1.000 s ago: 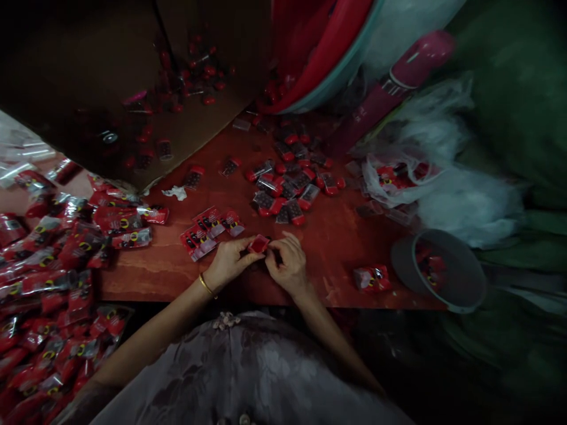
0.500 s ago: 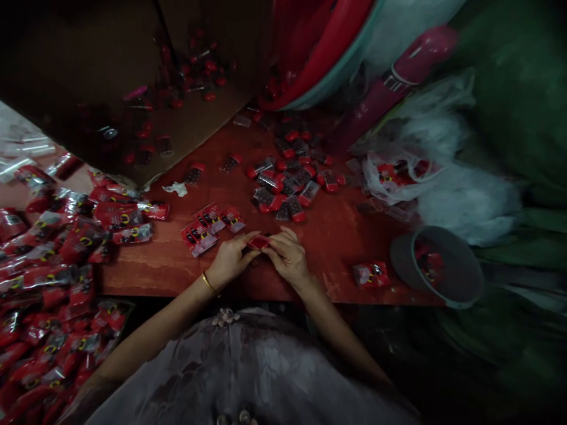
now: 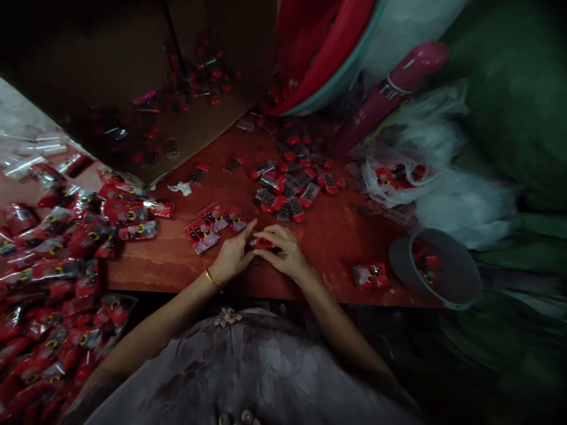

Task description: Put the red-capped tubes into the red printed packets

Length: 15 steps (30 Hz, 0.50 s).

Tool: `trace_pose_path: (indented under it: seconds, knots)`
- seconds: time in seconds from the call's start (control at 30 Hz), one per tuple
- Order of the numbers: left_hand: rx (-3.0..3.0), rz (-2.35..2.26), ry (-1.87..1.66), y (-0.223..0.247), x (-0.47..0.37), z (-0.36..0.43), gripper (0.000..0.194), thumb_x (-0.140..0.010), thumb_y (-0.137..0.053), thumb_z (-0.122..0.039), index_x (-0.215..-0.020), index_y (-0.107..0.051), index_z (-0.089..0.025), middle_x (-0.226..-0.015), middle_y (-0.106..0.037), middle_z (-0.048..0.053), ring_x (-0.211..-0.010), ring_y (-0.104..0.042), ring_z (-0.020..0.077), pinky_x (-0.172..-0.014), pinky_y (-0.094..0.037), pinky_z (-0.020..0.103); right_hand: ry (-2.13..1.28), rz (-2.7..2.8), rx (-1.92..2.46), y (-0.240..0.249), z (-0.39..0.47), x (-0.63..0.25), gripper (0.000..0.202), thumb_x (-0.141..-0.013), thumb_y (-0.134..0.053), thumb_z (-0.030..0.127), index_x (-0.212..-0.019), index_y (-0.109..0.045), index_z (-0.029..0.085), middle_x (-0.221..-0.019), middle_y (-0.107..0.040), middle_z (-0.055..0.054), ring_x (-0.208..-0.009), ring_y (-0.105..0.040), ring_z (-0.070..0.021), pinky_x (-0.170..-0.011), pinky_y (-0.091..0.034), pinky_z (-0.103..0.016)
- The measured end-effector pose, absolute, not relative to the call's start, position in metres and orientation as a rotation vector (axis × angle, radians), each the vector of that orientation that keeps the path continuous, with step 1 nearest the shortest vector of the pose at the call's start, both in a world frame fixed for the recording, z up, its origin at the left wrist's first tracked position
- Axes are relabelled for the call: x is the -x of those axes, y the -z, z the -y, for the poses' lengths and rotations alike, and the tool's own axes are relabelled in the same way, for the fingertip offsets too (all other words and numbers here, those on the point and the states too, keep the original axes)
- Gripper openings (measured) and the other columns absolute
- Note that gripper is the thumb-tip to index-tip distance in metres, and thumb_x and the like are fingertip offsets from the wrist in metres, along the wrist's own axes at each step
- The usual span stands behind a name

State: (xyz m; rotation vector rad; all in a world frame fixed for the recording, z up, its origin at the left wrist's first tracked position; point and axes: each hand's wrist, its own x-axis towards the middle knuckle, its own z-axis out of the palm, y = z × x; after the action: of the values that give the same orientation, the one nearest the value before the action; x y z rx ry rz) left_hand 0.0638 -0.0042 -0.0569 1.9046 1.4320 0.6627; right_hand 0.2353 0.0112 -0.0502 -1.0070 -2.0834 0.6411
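A small folded red printed card (image 3: pixel 261 242) sits between my hands, just above the table's front part. My right hand (image 3: pixel 286 255) is closed on it, fingers over the top and thumb along the near side. My left hand (image 3: pixel 231 258), with a gold bracelet at the wrist, is at the card's left end; its thumb and forefinger are spread apart around that end. Several flat red printed cards (image 3: pixel 202 235) lie just beyond my left hand. Past both hands is a heap of small clear containers with red caps (image 3: pixel 290 188).
Bagged red packets (image 3: pixel 57 277) pile up on the left. A cardboard box (image 3: pixel 212 127) holds red-capped pieces behind them. At the right are a grey tub (image 3: pixel 398 268), a red packet (image 3: pixel 370 275), plastic bags (image 3: pixel 465 206) and a magenta bottle-like cylinder (image 3: pixel 376 109). A red basin (image 3: pixel 328 65) stands behind.
My left forefinger has lifted from the red card, and its grip has opened. My right fingers have moved over the card. The whole view has shifted slightly.
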Motion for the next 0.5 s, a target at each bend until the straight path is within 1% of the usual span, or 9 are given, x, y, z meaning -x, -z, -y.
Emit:
trace_pose_path:
  seconds: [0.07,0.1,0.17,0.23,0.27,0.3,0.33,0.4,0.5]
  knots:
    - [-1.872,-1.44,-0.643,0.058,-0.065,0.005,0.067,-0.078,-0.055,-0.021,-0.139,-0.028,-0.015,-0.097,-0.07,0.007,-0.084,-0.067,0.0204,-0.075,-0.051,0.03,-0.608,2.107,0.97,0.053,-0.015,-0.233,0.026,-0.081,-0.06,0.041,-0.098,-0.065,0.021,-0.087,-0.061,-0.003,-0.082,-0.057,-0.0156,-0.075,-0.044,-0.031]
    - [-1.861,-1.428,-0.65,0.059,-0.065,0.006,0.068,-0.078,-0.054,-0.019,-0.14,-0.027,-0.015,-0.096,-0.07,0.007,-0.085,-0.067,0.0202,-0.077,-0.051,0.031,-0.582,2.125,0.967,0.056,-0.017,-0.232,0.025,-0.081,-0.061,0.041,-0.095,-0.066,0.021,-0.085,-0.062,-0.003,-0.08,-0.056,-0.0155,-0.075,-0.043,-0.031]
    - [-1.868,-1.373,-0.711,0.059,-0.064,0.008,0.067,-0.077,-0.051,-0.014,-0.14,-0.027,-0.015,-0.108,-0.067,0.01,-0.097,-0.064,0.0205,-0.084,-0.049,0.033,-0.537,2.184,0.98,0.061,-0.019,-0.233,0.024,-0.08,-0.061,0.042,-0.091,-0.067,0.021,-0.08,-0.063,-0.002,-0.077,-0.055,-0.0155,-0.074,-0.04,-0.032]
    - [-1.908,-1.292,-0.799,0.057,-0.063,0.011,0.065,-0.074,-0.051,-0.01,-0.137,-0.032,-0.013,-0.126,-0.056,0.015,-0.115,-0.054,0.0217,-0.095,-0.044,0.036,-0.511,2.237,0.998,0.065,-0.021,-0.234,0.023,-0.082,-0.059,0.043,-0.088,-0.067,0.022,-0.075,-0.064,0.0,-0.074,-0.053,-0.0155,-0.073,-0.038,-0.033]
    - [-1.922,-1.255,-0.837,0.055,-0.062,0.012,0.064,-0.073,-0.051,-0.009,-0.135,-0.036,-0.012,-0.132,-0.051,0.016,-0.121,-0.049,0.0224,-0.1,-0.04,0.037,-0.504,2.252,1.008,0.066,-0.021,-0.234,0.023,-0.083,-0.057,0.043,-0.086,-0.068,0.023,-0.074,-0.064,0.0,-0.073,-0.052,-0.0155,-0.073,-0.037,-0.033]
    - [-1.919,-1.224,-0.866,0.053,-0.061,0.013,0.061,-0.073,-0.053,-0.01,-0.132,-0.04,-0.011,-0.134,-0.049,0.017,-0.123,-0.046,0.023,-0.102,-0.038,0.039,-0.496,2.256,1.016,0.067,-0.021,-0.235,0.023,-0.084,-0.056,0.042,-0.085,-0.068,0.023,-0.074,-0.064,0.0,-0.072,-0.052,-0.0155,-0.072,-0.037,-0.033]
    - [-1.899,-1.199,-0.889,0.052,-0.06,0.013,0.056,-0.073,-0.054,-0.012,-0.129,-0.044,-0.012,-0.133,-0.05,0.016,-0.123,-0.046,0.0233,-0.102,-0.038,0.039,-0.486,2.256,1.016,0.068,-0.021,-0.235,0.023,-0.085,-0.055,0.042,-0.084,-0.068,0.023,-0.074,-0.064,-0.001,-0.072,-0.052,-0.0156,-0.071,-0.037,-0.032]
    - [-1.819,-1.178,-0.928,0.049,-0.06,0.015,0.045,-0.077,-0.056,-0.02,-0.121,-0.051,-0.013,-0.126,-0.057,0.014,-0.118,-0.052,0.0225,-0.1,-0.041,0.038,-0.464,2.259,0.996,0.069,-0.021,-0.235,0.025,-0.086,-0.052,0.041,-0.082,-0.068,0.022,-0.075,-0.064,-0.001,-0.071,-0.051,-0.016,-0.069,-0.037,-0.032]
    - [-1.73,-1.196,-0.955,0.049,-0.064,0.018,0.032,-0.083,-0.053,-0.029,-0.111,-0.058,-0.014,-0.115,-0.064,0.013,-0.106,-0.06,0.0204,-0.093,-0.045,0.033,-0.426,2.269,0.947,0.074,-0.019,-0.236,0.026,-0.087,-0.05,0.039,-0.08,-0.067,0.021,-0.072,-0.063,-0.002,-0.071,-0.052,-0.0176,-0.068,-0.039,-0.033]
